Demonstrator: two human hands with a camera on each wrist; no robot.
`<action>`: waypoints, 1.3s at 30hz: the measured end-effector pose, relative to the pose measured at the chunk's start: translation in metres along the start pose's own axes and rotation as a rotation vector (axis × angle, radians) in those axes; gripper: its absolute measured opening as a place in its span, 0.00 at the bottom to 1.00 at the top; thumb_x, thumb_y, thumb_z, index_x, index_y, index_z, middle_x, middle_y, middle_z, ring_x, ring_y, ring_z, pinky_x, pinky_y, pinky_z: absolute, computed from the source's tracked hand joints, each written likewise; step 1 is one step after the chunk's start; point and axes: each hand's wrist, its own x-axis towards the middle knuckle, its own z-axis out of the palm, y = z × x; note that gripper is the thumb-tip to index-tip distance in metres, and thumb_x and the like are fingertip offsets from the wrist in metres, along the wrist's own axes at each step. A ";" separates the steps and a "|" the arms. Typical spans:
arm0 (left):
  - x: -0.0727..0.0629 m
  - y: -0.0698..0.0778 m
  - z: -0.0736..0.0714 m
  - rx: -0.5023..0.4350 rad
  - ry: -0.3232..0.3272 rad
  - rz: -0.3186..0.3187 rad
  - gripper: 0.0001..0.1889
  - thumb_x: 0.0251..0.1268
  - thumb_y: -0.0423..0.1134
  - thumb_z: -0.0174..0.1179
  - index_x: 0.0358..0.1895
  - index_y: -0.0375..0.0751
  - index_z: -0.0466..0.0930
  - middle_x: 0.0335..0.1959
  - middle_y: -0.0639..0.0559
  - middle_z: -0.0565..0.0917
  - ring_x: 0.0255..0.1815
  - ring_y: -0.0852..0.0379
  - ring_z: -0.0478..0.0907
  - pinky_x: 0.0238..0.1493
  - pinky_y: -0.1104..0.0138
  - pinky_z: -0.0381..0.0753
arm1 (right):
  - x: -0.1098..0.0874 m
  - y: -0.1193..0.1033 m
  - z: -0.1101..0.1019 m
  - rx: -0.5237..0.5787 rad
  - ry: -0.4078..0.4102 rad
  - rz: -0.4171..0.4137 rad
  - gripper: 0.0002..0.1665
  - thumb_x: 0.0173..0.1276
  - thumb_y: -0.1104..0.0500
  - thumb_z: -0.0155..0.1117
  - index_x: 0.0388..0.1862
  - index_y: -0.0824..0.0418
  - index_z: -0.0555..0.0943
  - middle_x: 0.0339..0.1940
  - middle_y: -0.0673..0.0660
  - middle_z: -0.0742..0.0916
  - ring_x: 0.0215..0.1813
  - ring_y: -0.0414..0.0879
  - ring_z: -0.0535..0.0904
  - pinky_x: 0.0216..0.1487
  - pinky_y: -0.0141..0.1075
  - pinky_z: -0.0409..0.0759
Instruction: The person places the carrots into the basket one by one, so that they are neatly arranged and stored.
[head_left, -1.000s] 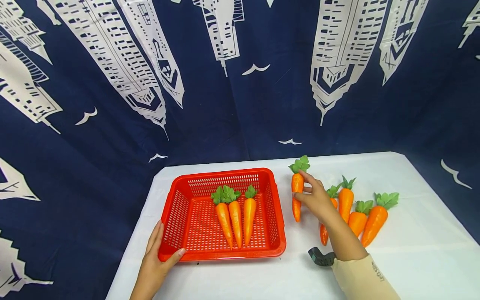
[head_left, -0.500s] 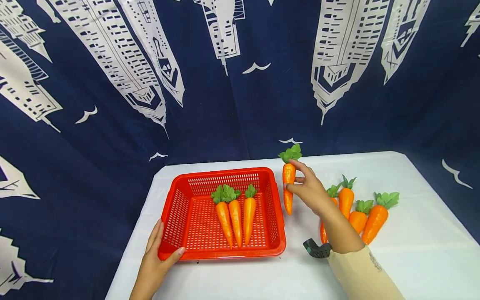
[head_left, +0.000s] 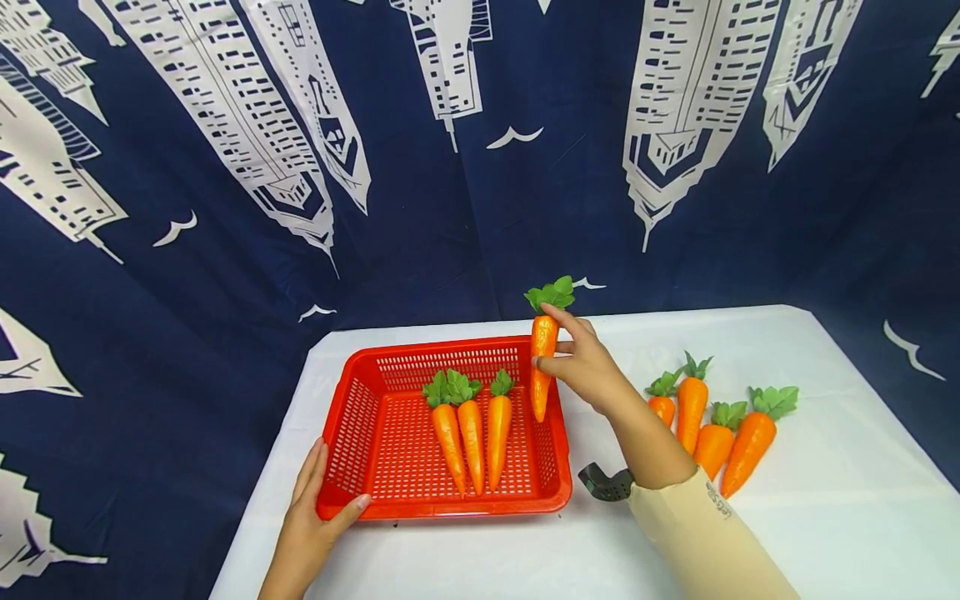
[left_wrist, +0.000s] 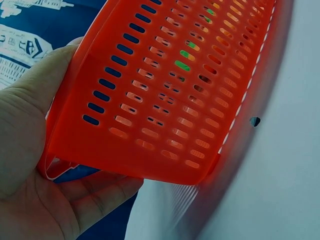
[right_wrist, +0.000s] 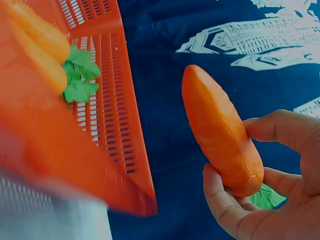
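Observation:
A carrot (head_left: 544, 335) with green leaves is pinched upright between thumb and fingers of my right hand (head_left: 588, 367), over the right wall of the red plastic basket (head_left: 450, 510). In the right wrist view, the carrot (right_wrist: 220, 127) points its bare tip away from the palm, with the leaves half hidden behind the fingers. Three carrots (head_left: 471, 442) lie side by side inside the basket, leaves toward the back. My left hand (head_left: 306, 521) grips the basket's front left corner; the left wrist view has the hand (left_wrist: 35, 145) around the slotted wall.
Several more carrots (head_left: 750, 446) lie grouped on the white table (head_left: 862, 500) to the right, partly behind the right forearm. A black wrist camera (head_left: 603, 483) juts from the right sleeve. A dark blue cloth (head_left: 480, 250) with printed buildings hangs behind.
My right hand has carried the carrot leftward and slightly up, from the table right of the basket to over its right wall. The left hand and basket have stayed in place.

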 end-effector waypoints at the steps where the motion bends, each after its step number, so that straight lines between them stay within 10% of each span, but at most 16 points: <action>1: 0.000 0.000 0.000 -0.002 -0.001 -0.002 0.57 0.58 0.55 0.73 0.83 0.54 0.43 0.85 0.56 0.44 0.83 0.43 0.46 0.76 0.35 0.54 | 0.001 -0.002 0.003 0.005 -0.007 0.001 0.48 0.65 0.63 0.68 0.81 0.45 0.60 0.76 0.67 0.60 0.67 0.66 0.75 0.55 0.52 0.86; 39: 0.000 -0.001 -0.001 0.008 0.000 0.005 0.58 0.56 0.58 0.73 0.83 0.58 0.42 0.85 0.56 0.44 0.83 0.43 0.45 0.75 0.34 0.54 | 0.039 0.004 0.083 -0.137 -0.128 0.007 0.34 0.68 0.67 0.64 0.72 0.52 0.72 0.62 0.64 0.72 0.36 0.48 0.73 0.32 0.32 0.75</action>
